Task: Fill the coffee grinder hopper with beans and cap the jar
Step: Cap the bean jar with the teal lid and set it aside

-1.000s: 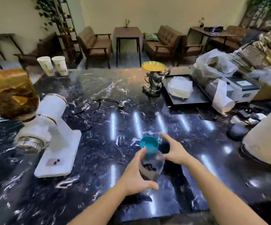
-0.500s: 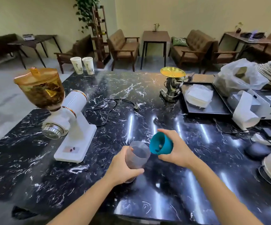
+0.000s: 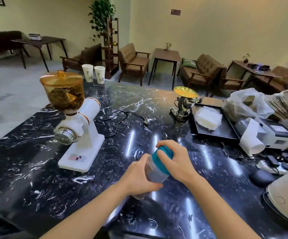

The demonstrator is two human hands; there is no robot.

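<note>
left hand (image 3: pixel 138 176) gripping jar (image 3: pixel 154 171), right hand (image 3: pixel 176 163) on teal lid (image 3: pixel 164 152), seemingly seated

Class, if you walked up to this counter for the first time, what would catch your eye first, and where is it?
Front and centre, the left hand holds a clear jar while the right hand covers its teal cap. At the left stands a white grinder with an amber hopper of beans, lid on.
</note>
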